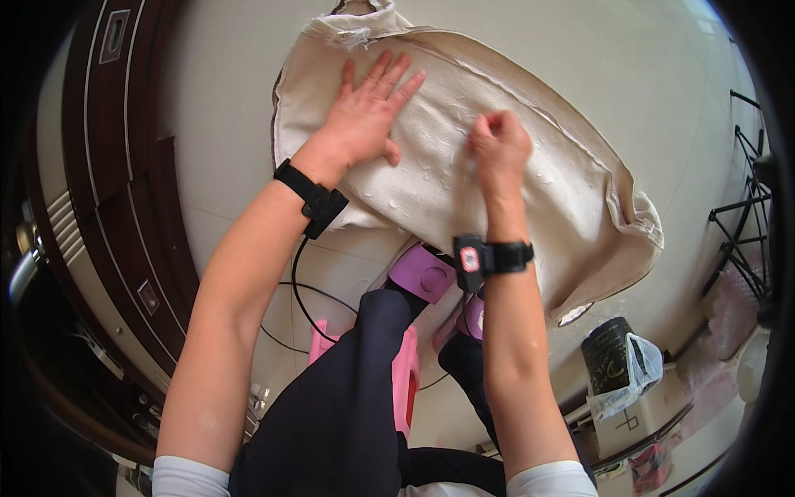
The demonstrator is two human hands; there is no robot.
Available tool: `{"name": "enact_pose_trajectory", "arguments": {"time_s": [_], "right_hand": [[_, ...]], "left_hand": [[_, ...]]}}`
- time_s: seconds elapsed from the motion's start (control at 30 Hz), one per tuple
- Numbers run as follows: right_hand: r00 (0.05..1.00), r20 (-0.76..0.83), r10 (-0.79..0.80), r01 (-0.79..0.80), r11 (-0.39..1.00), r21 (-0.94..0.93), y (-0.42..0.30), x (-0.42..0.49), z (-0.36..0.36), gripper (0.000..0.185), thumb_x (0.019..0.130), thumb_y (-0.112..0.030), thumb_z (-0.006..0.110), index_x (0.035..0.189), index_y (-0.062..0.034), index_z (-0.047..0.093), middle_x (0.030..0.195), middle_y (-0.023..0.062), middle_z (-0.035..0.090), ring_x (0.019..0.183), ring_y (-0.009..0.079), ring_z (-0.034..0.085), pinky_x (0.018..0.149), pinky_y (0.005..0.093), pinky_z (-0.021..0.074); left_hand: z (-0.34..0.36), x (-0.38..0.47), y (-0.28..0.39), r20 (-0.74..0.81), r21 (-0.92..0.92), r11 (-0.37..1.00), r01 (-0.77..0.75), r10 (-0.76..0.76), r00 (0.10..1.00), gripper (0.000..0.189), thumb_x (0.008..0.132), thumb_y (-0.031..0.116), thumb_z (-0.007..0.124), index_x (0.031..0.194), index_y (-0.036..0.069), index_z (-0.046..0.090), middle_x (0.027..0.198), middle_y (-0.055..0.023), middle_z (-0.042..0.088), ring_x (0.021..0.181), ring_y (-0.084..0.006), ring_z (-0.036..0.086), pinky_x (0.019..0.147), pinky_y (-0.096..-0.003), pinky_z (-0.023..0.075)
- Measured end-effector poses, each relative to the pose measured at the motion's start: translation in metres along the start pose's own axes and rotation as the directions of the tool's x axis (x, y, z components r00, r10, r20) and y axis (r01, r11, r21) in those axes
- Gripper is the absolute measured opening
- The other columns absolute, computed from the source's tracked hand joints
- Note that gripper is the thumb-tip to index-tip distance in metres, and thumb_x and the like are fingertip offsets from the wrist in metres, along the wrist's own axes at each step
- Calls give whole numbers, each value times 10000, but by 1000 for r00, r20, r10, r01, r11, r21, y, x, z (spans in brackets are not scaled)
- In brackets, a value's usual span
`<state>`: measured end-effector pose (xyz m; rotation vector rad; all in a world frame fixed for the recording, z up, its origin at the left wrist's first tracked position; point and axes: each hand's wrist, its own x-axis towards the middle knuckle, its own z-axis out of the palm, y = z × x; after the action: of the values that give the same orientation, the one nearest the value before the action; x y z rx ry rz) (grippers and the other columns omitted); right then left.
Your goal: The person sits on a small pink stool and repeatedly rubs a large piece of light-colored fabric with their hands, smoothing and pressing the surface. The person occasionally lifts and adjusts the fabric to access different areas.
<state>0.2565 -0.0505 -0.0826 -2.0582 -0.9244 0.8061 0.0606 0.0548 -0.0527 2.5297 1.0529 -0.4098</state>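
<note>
A large piece of cream cloth [428, 155] lies spread over the floor before me, with small loose tufts or bits across its surface. It has a thick seamed edge along the far side and a frayed white patch [353, 37] near the top. My left hand [366, 115] presses flat on the cloth's left part, fingers spread and holding nothing. Over the middle of the cloth, my right hand [502, 143] has its fingers curled in against the thumb. Its fingertips are blurred, and I see nothing clearly held in them. Each wrist wears a black strap with a small device.
My feet, in purple slippers [425, 273], stand by the cloth's near edge. A pink plastic stool [407, 373] and black cables [298, 273] are close to my legs. Dark cabinet drawers [105, 124] line the left. At right are a black bin with a plastic bag [608, 357] and a black metal frame [745, 211].
</note>
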Motion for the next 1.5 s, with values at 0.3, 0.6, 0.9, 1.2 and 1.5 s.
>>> {"name": "enact_pose_trajectory", "arguments": {"time_s": [0.3,0.6,0.9,1.2,1.5], "right_hand": [[929,47,-366,366,896,-253,2,-11,2,90,921,-92,728,884,-11,714,750,49,674,628,95,640,577,288,513],[986,54,160,-169,956,240,-7,2,-18,105,914,-77,698,874,16,672,775,88,689,608,144,675,567,324,549],[978,143,154,-173,976,133,-8,13,-9,137,918,-112,735,944,16,695,724,58,673,609,106,629,562,280,510],[981,193,6,-15,999,46,-6,10,-1,97,923,-84,721,934,-1,673,711,37,648,617,103,623,566,273,499],[982,121,147,-165,974,155,-3,-6,-14,80,897,-70,723,902,-3,680,794,79,689,625,119,671,582,320,548]], "left_hand": [[1,-1,0,-6,1,1000,-3,3,1000,1391,487,355,955,1648,255,196,1718,-55,162,1586,-282,124,1261,-634,97],[1,0,0,-14,11,1000,-10,11,1000,1393,485,349,956,1648,260,195,1718,-54,162,1587,-279,122,1258,-638,110],[1,-1,-2,-18,-20,1000,-9,9,1000,1389,488,338,954,1649,269,194,1719,-58,158,1589,-281,115,1261,-634,94],[1,-1,-2,-12,-22,1000,-16,16,1000,1375,494,320,949,1648,253,205,1716,-62,166,1588,-285,114,1261,-633,91],[1,-1,-1,-20,-7,1000,-11,10,1000,1370,498,328,952,1646,250,208,1716,-62,167,1589,-277,115,1265,-626,89]]}}
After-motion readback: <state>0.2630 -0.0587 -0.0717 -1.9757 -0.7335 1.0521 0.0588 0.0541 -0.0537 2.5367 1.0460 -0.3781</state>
